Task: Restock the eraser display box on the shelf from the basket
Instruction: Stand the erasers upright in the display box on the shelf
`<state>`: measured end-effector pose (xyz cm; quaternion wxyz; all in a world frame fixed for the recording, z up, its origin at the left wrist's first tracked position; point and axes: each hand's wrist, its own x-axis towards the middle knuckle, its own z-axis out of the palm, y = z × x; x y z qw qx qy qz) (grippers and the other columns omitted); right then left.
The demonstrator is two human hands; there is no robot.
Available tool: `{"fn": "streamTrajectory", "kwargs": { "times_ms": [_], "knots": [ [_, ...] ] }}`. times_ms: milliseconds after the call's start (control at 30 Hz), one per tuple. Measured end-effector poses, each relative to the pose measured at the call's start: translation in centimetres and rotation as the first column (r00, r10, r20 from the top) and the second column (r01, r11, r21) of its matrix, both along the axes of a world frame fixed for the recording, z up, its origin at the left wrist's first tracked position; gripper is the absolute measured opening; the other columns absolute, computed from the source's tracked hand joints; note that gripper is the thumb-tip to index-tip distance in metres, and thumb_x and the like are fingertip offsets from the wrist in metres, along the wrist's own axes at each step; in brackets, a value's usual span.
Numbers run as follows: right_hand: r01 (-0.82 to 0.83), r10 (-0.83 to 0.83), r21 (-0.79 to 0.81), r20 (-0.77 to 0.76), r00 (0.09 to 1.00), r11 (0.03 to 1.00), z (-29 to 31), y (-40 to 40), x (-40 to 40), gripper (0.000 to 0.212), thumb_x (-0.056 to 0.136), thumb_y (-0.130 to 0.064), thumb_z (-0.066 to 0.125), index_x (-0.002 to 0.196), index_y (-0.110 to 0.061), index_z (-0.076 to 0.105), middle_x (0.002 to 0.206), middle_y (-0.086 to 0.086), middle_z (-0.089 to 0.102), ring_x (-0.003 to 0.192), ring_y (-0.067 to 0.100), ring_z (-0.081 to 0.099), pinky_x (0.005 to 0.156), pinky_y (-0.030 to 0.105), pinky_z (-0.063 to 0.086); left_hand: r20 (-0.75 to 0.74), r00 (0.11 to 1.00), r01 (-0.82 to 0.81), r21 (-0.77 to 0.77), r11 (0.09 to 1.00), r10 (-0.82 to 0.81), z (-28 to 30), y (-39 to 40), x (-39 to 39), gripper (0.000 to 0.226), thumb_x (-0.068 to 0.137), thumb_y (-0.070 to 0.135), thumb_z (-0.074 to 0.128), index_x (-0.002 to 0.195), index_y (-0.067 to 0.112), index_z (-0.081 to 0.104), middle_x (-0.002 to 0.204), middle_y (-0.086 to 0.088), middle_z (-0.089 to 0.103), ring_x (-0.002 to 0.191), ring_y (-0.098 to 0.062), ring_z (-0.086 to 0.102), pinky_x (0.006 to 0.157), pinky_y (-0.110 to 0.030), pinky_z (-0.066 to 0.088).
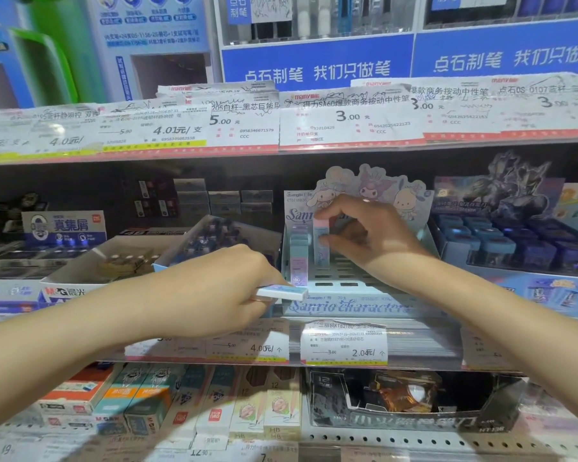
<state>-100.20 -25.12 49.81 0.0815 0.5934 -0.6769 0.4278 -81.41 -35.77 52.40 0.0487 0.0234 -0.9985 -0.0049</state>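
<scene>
hands (364,233) curled around erasers (321,241)

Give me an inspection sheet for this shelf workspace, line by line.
Surface: middle shelf, price tags along its front edge.
Job's things: eraser display box, mostly open slots; two erasers upright at its left; basket not seen.
Clutter: neighbouring stationery boxes either side.
Hands: right hand pinches an upright eraser over the box; left hand holds a flat eraser at the box's front left.
Cables: nothing seen.
Surroundings: pen displays above, pencil boxes below.
</scene>
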Motion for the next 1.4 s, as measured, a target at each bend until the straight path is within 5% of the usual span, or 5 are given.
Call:
{"fn": "streamTrajectory", "kwargs": {
  "times_ms": [467,667,833,1000,1400],
  "knots": [
    [-0.032,0.039,-0.115,0.057,0.998,0.993,0.1,0.0,-0.4,0.043,0.076,0.002,0.034,0.094,-0.016,0.069,0.087,-0.016,0.051,0.068,-0.008,0.052,0.066,0.006,0.038,-0.083,0.997,0.013,0.201,0.980,0.004,-0.3,-0.2,-0.1,0.022,0.091,0.009,0.050,0.075,0.013,0.066,0.050,-0.001,0.052,0.046,-0.009,0.043,0.047,-0.016,0.032],
    [-0.132,0.177,-0.177,0.268,0.947,0.975,2.7,2.1,3.5,0.019,0.083,-0.005,0.050,0.085,-0.021,0.062,0.071,-0.006,0.057,0.055,-0.002,0.052,0.058,0.010,0.044,0.021,0.994,-0.060,0.919,0.389,0.104,0.1,0.7,0.0,0.019,0.090,0.011,0.057,0.077,0.012,0.071,0.044,-0.001,0.047,0.037,-0.009,0.030,0.038,-0.018,0.021],
    [-0.304,0.250,0.086,0.382,0.889,0.949,3.3,2.4,6.1,0.009,0.081,-0.020,0.067,0.080,-0.011,0.068,0.070,0.016,0.068,0.061,0.015,0.055,0.063,0.031,0.045,0.065,0.998,-0.064,0.992,0.109,-0.012,0.2,1.3,-0.2,0.011,0.074,0.003,0.061,0.083,0.004,0.067,0.046,-0.002,0.046,0.036,-0.005,0.028,0.032,-0.012,0.022],
    [-0.259,0.204,0.088,0.399,0.894,0.962,2.9,2.1,6.5,0.015,0.068,-0.020,0.078,0.080,-0.022,0.069,0.052,-0.010,0.055,0.057,0.011,0.049,0.056,0.027,0.038,0.017,0.985,-0.061,0.966,-0.252,-0.172,0.5,0.8,-0.2,0.020,0.057,0.008,0.055,0.075,0.006,0.047,0.065,-0.007,0.042,0.051,-0.012,0.023,0.043,-0.019,0.021],
    [-0.220,0.197,-0.001,0.451,0.871,0.976,3.1,2.1,6.8,0.013,0.067,-0.015,0.078,0.072,-0.024,0.070,0.079,0.017,0.072,0.068,0.014,0.060,0.073,0.036,0.049,0.039,0.999,-0.035,0.955,-0.293,0.007,0.6,1.3,-0.6,0.022,0.076,0.026,0.037,0.089,0.010,0.045,0.069,-0.014,0.051,0.049,-0.014,0.040,0.045,-0.019,0.030]
  ]
}}
